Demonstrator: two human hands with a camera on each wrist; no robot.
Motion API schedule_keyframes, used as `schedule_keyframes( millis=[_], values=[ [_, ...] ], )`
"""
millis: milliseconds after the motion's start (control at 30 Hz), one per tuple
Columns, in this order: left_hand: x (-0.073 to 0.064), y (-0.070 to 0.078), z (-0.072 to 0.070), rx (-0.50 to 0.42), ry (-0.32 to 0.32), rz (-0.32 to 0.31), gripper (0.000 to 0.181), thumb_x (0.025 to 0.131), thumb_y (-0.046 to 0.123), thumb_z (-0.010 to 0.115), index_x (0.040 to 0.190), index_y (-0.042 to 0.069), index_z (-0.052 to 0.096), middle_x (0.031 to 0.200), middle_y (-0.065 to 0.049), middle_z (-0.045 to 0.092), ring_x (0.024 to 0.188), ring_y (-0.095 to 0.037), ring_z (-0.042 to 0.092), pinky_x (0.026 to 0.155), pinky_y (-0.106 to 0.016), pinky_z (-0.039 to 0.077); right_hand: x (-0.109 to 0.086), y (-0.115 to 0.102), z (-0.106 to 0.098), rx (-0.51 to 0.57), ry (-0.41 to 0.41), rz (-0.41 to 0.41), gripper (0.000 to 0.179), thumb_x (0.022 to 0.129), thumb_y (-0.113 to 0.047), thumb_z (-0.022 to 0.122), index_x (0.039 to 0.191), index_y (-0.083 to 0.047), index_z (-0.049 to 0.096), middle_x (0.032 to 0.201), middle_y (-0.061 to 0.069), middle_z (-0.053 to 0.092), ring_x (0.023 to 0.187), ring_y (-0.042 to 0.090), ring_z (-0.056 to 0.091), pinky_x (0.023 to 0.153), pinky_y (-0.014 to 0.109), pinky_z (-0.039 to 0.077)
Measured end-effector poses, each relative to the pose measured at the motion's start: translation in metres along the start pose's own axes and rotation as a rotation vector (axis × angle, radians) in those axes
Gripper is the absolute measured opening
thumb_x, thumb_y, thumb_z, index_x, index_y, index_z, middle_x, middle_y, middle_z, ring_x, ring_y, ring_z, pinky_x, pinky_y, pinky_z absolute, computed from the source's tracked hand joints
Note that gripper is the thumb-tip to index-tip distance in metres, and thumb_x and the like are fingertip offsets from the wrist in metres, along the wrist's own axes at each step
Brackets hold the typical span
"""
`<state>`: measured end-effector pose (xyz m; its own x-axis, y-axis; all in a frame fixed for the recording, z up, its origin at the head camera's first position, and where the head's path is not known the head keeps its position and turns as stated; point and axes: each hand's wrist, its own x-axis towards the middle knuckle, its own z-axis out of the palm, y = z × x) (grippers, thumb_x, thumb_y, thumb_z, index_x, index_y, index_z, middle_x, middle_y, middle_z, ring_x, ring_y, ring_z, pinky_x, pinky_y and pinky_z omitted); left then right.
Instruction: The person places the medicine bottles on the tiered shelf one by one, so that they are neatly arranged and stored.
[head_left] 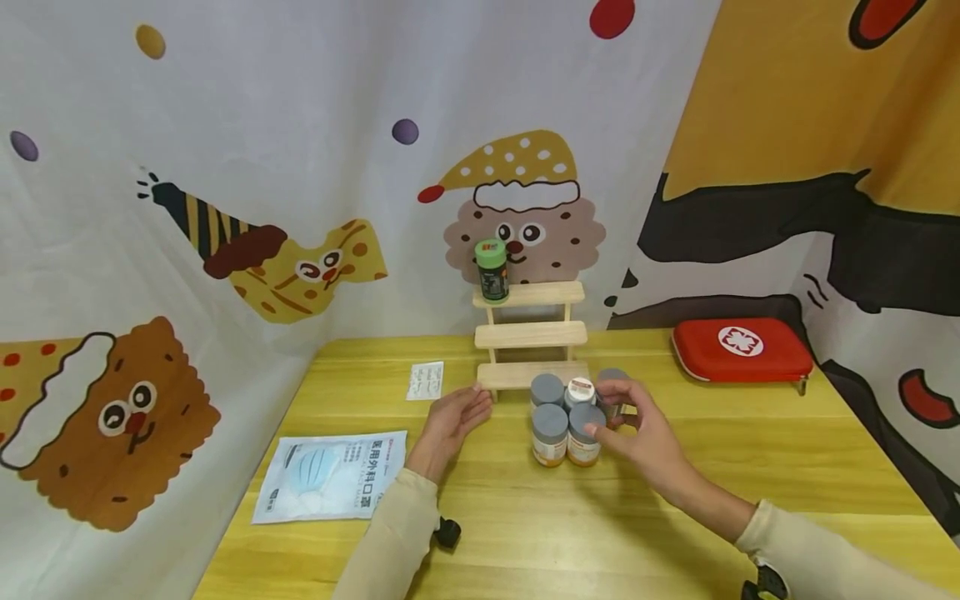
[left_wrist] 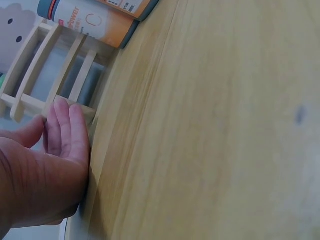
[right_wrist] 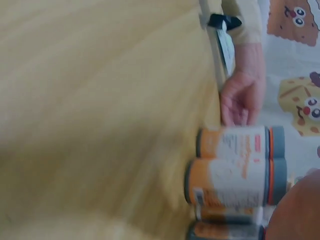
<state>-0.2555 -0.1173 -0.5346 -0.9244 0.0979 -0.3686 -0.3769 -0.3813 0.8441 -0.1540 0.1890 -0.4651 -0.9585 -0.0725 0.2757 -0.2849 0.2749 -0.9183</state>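
Several grey-lidded bottles point(head_left: 550, 448) with white-and-orange labels stand close together on the table, around a smaller white-capped bottle point(head_left: 581, 392). My right hand point(head_left: 648, 437) is at their right side, thumb by the lid of the front right bottle point(head_left: 584, 450). Its other fingers reach across the rear right bottle point(head_left: 612, 377), partly covering it. My left hand point(head_left: 453, 421) rests its edge on the table, fingers extended to the left end of the lowest step of a small three-tier wooden rack point(head_left: 531, 335). A green-lidded dark bottle point(head_left: 493, 279) stands on the rack's top step.
A red first-aid case point(head_left: 742, 350) lies at the back right of the table. On the left lie a face-mask packet point(head_left: 330, 477) and a small paper note with writing point(head_left: 425, 381). A printed cloth point(head_left: 315, 100) hangs behind the table.
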Motion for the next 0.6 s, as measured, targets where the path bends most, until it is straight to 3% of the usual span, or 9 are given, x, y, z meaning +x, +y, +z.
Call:
schedule_keyframes(
  millis=[200,400,600],
  values=[
    [0.0,-0.001,-0.003,0.009,-0.004,0.017,0.046,0.108,0.014,0.063,0.146,-0.011,0.052,0.116,-0.014,0.078,0.111,-0.023,0.077,0.108,-0.041,0.062,-0.01,0.007,0.011,-0.007,0.028,0.055,0.067,0.089,-0.006,0.085,0.144,-0.002,0.046,0.143,0.012,0.048,0.119,0.014,0.047,0.091,0.021,0.049],
    [0.003,-0.002,-0.001,-0.001,-0.013,0.007,0.045,0.107,0.014,0.063,0.145,-0.009,0.054,0.118,-0.014,0.077,0.112,-0.023,0.076,0.109,-0.041,0.061,-0.01,0.016,0.011,0.002,0.034,0.005,0.059,0.086,0.01,0.077,0.138,0.003,0.05,0.133,0.016,0.055,0.112,0.009,0.05,0.089,0.02,0.049],
    [0.002,-0.001,-0.001,-0.001,-0.012,0.008,0.046,0.107,0.014,0.063,0.145,-0.009,0.053,0.116,-0.013,0.078,0.109,-0.021,0.077,0.109,-0.041,0.061,-0.007,0.022,0.014,-0.037,0.014,-0.001,0.056,0.086,0.011,0.077,0.136,0.004,0.053,0.13,0.016,0.058,0.108,0.005,0.05,0.089,0.021,0.051]
  ],
)
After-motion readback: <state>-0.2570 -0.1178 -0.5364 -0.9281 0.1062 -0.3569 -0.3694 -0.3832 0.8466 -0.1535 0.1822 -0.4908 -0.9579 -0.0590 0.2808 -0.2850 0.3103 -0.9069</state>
